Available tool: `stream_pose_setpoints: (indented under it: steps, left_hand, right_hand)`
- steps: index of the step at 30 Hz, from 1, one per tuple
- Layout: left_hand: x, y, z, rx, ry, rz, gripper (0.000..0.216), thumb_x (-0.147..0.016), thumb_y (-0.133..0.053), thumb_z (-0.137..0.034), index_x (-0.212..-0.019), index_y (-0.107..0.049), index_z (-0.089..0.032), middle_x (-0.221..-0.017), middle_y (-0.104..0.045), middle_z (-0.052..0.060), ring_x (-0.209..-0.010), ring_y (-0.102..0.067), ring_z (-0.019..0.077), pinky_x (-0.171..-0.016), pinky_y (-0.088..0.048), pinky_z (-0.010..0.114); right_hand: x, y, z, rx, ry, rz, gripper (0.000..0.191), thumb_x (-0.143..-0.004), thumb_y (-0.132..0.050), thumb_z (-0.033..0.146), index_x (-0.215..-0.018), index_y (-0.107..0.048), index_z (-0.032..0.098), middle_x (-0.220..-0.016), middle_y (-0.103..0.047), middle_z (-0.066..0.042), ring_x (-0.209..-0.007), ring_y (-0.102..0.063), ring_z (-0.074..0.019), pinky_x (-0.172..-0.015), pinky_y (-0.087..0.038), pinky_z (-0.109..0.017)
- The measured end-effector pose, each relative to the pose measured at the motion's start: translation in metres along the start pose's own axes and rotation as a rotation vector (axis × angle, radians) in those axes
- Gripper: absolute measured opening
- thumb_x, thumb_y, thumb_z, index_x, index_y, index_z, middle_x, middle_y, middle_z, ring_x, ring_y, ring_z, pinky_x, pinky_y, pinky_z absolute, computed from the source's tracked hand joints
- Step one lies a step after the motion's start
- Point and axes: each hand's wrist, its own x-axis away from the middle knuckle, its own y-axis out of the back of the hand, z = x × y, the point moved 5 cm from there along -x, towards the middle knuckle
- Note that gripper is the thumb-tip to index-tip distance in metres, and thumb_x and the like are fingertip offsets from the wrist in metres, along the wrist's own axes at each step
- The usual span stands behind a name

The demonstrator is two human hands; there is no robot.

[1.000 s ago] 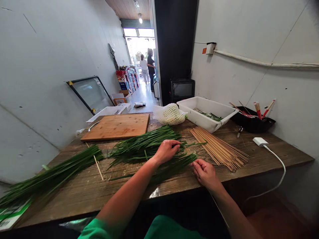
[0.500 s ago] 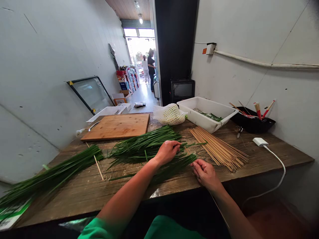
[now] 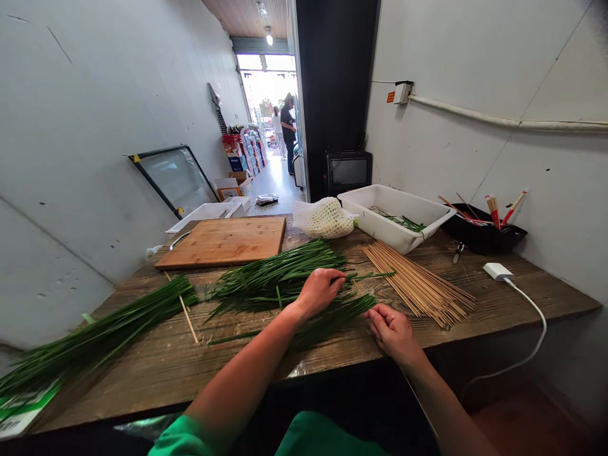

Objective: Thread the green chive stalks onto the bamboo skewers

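My left hand (image 3: 321, 292) is closed in a pinch over the chives, its fingertips at the ends of a few green stalks. My right hand (image 3: 392, 330) is closed too, close to the table's front edge. A thin bamboo skewer (image 3: 420, 405) runs from below that hand down along the forearm; the grip itself is hidden. Right beside its fingertips lie the ends of a smaller bunch of chives (image 3: 349, 310). Behind my left hand spreads a larger pile of chives (image 3: 280, 269). Many bamboo skewers (image 3: 418, 282) lie fanned out on the right.
A long chive bundle (image 3: 104, 323) lies at left, with a loose stick (image 3: 188, 320) near it. Farther back are a wooden board (image 3: 223, 242), a net-wrapped item (image 3: 325, 218), a white tub (image 3: 403, 237) and a black bowl (image 3: 494, 239). A charger (image 3: 498, 272) trails its cable over the edge.
Both hands and the chives stay practically where they were. The view has shifted very slightly, and a distant person in white by the doorway has moved a little.
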Motion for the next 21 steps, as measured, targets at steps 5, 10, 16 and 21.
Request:
stream_pose_setpoints:
  steps: [5, 10, 16, 21]
  left_hand:
    - [0.0012, 0.0005, -0.0021, 0.014, -0.017, -0.003, 0.024, -0.083, -0.050, -0.020, -0.094, -0.071, -0.015, -0.080, -0.072, 0.003, -0.072, -0.064, 0.0142, -0.071, -0.047, 0.023]
    - [0.0014, -0.0005, -0.0015, 0.015, -0.054, -0.017, 0.024, -0.082, -0.053, -0.020, -0.096, -0.071, -0.016, -0.090, -0.073, 0.005, -0.081, -0.066, 0.0158, -0.078, -0.049, 0.024]
    - [0.0018, -0.0028, -0.0006, 0.010, -0.073, -0.018, 0.023, -0.080, -0.055, -0.018, -0.096, -0.071, -0.018, -0.094, -0.073, 0.004, -0.085, -0.067, 0.0161, -0.080, -0.050, 0.025]
    - [0.0026, -0.0038, -0.0005, 0.000, -0.087, -0.018, 0.023, -0.080, -0.056, -0.017, -0.096, -0.071, -0.018, -0.096, -0.072, 0.005, -0.087, -0.067, 0.0160, -0.083, -0.050, 0.025]
  right_hand:
    - [0.0004, 0.0006, 0.0002, 0.001, -0.002, -0.003, 0.034, -0.084, -0.046, 0.047, -0.075, -0.056, 0.016, -0.043, -0.034, 0.008, -0.035, -0.027, -0.0057, -0.036, -0.022, -0.020]
    - [0.0014, 0.0001, 0.0022, 0.012, -0.011, 0.004, 0.033, -0.086, -0.044, 0.046, -0.075, -0.054, 0.016, -0.043, -0.032, 0.009, -0.035, -0.025, -0.0053, -0.036, -0.022, -0.020]
    - [0.0011, -0.0011, 0.0005, -0.003, -0.006, 0.013, 0.035, -0.086, -0.043, 0.049, -0.077, -0.054, 0.016, -0.042, -0.031, 0.010, -0.034, -0.026, -0.0055, -0.035, -0.021, -0.020]
    - [0.0009, -0.0011, -0.0008, -0.007, -0.004, 0.007, 0.036, -0.086, -0.044, 0.049, -0.077, -0.055, 0.016, -0.042, -0.033, 0.009, -0.034, -0.026, -0.0056, -0.035, -0.020, -0.020]
